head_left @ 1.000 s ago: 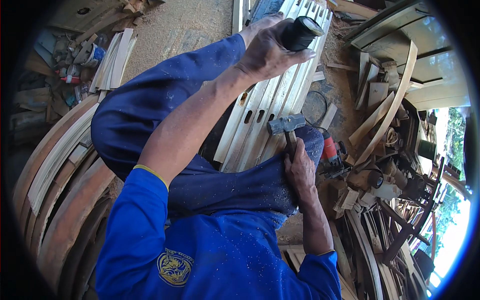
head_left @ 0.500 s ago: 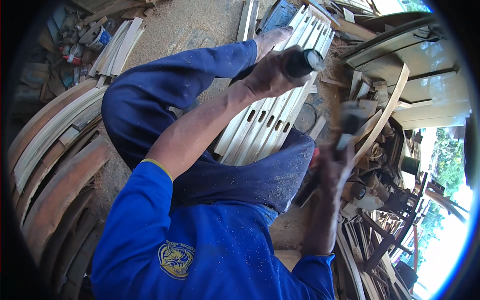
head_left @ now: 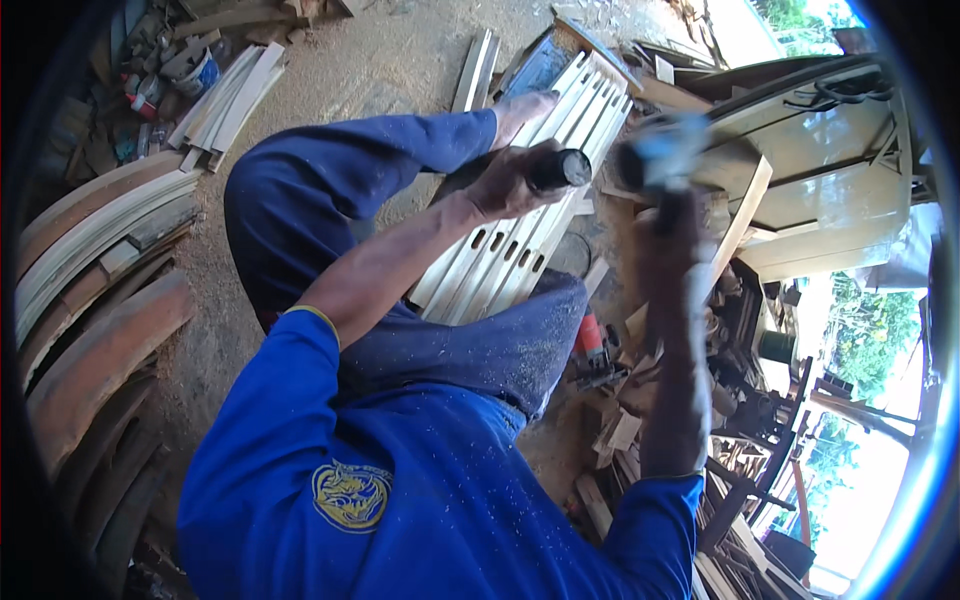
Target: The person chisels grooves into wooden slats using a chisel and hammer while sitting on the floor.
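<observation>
My left hand [head_left: 503,185] is closed around the dark, thick handle of a chisel [head_left: 560,171], whose pale, worn butt end points up. Its blade is hidden below my fist. Under that hand lies a row of pale wooden bars [head_left: 492,272], side by side, with oval slots cut near both ends. My legs rest over and beside the bars. To the right, my right hand [head_left: 672,240] grips a hammer [head_left: 660,155], held raised and clear of the chisel. Motion smears the hammer head.
A red power tool [head_left: 592,338] lies by my right thigh. Curved timber pieces [head_left: 110,340] are stacked at the left, near thin slats [head_left: 232,100]. Wood scraps and pale panels [head_left: 830,170] crowd the right. Sawdust covers the floor [head_left: 370,60].
My right hand has swung up and forward with the hammer. My left hand keeps its hold on the chisel over the bars. The whole view has shifted slightly.
</observation>
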The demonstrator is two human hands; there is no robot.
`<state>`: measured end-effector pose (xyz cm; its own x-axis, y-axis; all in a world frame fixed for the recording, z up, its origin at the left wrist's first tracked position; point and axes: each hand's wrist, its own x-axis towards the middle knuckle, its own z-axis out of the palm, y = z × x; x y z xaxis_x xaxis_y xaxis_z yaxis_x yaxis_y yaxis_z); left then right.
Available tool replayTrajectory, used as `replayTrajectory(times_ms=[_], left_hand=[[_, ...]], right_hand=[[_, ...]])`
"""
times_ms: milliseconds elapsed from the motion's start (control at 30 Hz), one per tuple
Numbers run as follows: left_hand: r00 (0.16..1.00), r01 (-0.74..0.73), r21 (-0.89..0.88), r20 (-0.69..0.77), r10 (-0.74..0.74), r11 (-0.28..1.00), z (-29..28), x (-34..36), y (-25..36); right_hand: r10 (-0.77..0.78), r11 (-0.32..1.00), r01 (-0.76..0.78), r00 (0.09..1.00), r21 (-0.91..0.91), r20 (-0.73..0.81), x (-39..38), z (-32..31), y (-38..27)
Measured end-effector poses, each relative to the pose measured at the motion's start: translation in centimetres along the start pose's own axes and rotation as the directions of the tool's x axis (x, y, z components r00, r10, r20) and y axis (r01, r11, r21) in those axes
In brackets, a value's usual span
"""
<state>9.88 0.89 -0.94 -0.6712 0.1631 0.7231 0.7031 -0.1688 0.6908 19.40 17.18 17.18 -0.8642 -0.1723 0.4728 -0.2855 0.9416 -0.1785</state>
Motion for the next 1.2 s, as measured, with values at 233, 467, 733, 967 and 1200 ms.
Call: replayTrajectory(times_ms=[233,467,733,967,1200], left_hand=[[0.984,0.174,-0.014,0.042,-0.173,0.985,0.7,0.0,-0.1],[0.946,0.314,-0.435,0.066,-0.318,0.844,0.6,-2.5,-1.4],[0.975,0.187,-0.104,0.137,-0.172,0.977,-0.7,-0.8,0.5],[0.997,0.082,0.205,-0.012,-0.081,0.975,0.0,-4.1,1.9],[0.958,0.287,0.464,-0.142,-0.25,0.838,1.6,2.7,-12.8]], right_hand=[[0.213,0.964,-0.101,0.844,0.244,-0.492,1.9,-9.7,-2.0],[0.376,0.922,-0.334,0.892,-0.195,0.251,2.1,-1.4,-2.6],[0.36,0.856,-0.219,0.903,0.468,-0.236,2.7,-4.1,-0.9],[0.513,0.789,-0.529,0.847,0.314,0.138,-5.7,5.7,2.3],[0.712,0.347,-0.783,0.578,0.516,0.399,-10.7,7.0,2.4]])
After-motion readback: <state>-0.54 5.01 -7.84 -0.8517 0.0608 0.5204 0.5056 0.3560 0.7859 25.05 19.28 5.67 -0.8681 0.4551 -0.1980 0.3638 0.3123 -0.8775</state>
